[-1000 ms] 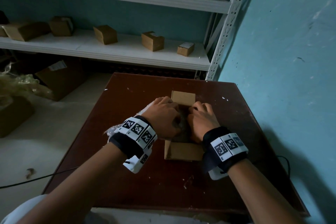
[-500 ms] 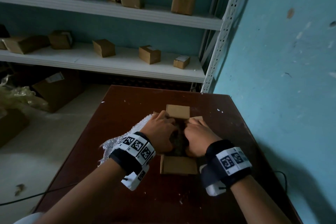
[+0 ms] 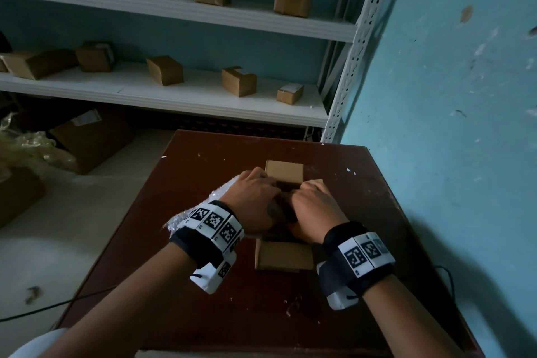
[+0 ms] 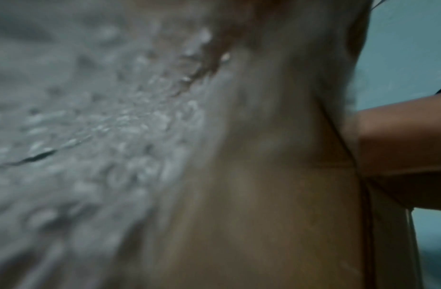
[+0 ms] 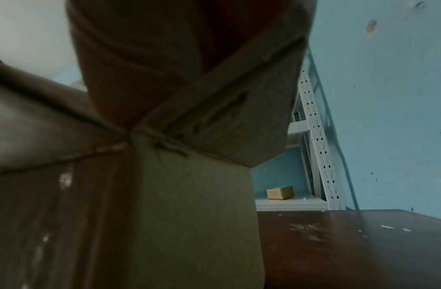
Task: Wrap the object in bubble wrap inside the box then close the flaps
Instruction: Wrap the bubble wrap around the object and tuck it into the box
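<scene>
A small cardboard box point(image 3: 284, 256) stands on the brown table point(image 3: 203, 171) with its far and near flaps folded outward. My left hand point(image 3: 252, 200) and right hand point(image 3: 313, 209) both reach into its opening from either side. Their fingers curl around a dark object point(image 3: 279, 209) in the box; the fingertips are hidden inside. A sheet of bubble wrap point(image 3: 223, 190) spills over the box's left side under my left wrist. In the left wrist view the bubble wrap point(image 4: 90, 136) is blurred beside the box wall point(image 4: 264, 195). The right wrist view shows only the box's outer corner point(image 5: 189, 215).
The blue wall point(image 3: 450, 125) runs close along the table's right edge. White shelves point(image 3: 203, 93) with several small cartons stand beyond the far edge. Larger cartons point(image 3: 87, 136) and plastic sit on the floor at left. A black cable point(image 3: 444, 273) hangs off the right side.
The head view has tilted up, so the box sits lower in the picture. Both hands stay in the box opening, the left slid a little further in over the object.
</scene>
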A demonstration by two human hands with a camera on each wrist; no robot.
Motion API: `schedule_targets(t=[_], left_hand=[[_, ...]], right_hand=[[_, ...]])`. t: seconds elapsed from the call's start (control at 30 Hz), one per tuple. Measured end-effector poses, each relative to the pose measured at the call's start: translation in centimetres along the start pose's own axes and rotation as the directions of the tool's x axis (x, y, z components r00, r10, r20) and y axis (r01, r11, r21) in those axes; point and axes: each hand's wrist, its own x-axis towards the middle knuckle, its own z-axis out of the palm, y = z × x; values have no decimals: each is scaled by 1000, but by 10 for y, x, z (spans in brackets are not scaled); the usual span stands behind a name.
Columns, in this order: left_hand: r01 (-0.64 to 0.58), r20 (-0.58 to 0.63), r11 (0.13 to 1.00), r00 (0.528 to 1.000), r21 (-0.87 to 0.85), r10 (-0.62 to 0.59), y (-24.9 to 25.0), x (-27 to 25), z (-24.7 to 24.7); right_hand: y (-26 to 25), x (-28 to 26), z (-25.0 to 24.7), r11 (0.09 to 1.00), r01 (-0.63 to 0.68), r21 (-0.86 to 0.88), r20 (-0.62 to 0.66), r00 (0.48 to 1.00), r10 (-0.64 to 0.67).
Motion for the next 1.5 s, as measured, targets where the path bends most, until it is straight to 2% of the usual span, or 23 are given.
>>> schedule_targets(t=[0.1, 0.37, 0.63, 0.93, 1.07, 1.27, 1.5], left_hand=[[2, 17, 1000, 1000, -5, -2, -1, -1, -2], [-3, -57, 1000, 998, -14, 2, -2, -3, -3], [-43, 51, 996, 998, 73, 40, -8, 6, 9], [-63, 66, 992, 996, 106, 57, -2, -1, 9], [-50, 26, 993, 999, 110, 47, -1, -1, 10], [-42, -60, 999, 997, 21, 43, 6, -2, 1], [-50, -46, 997, 998, 61, 53, 3, 0, 6]], right_hand=[[-2, 0, 0, 1000, -15, -20, -9, 1000, 15], [-7, -1, -2, 989, -70, -127, 4, 997, 71], [-6, -1, -6, 987, -76, -145, 66, 994, 86], [-3, -1, -3, 989, -67, -135, 91, 993, 80], [-2, -1, -4, 988, -84, -126, 99, 990, 97], [-4, -1, -1, 987, -114, -112, 104, 987, 126], [-7, 1, 1, 980, -148, -130, 82, 984, 159]])
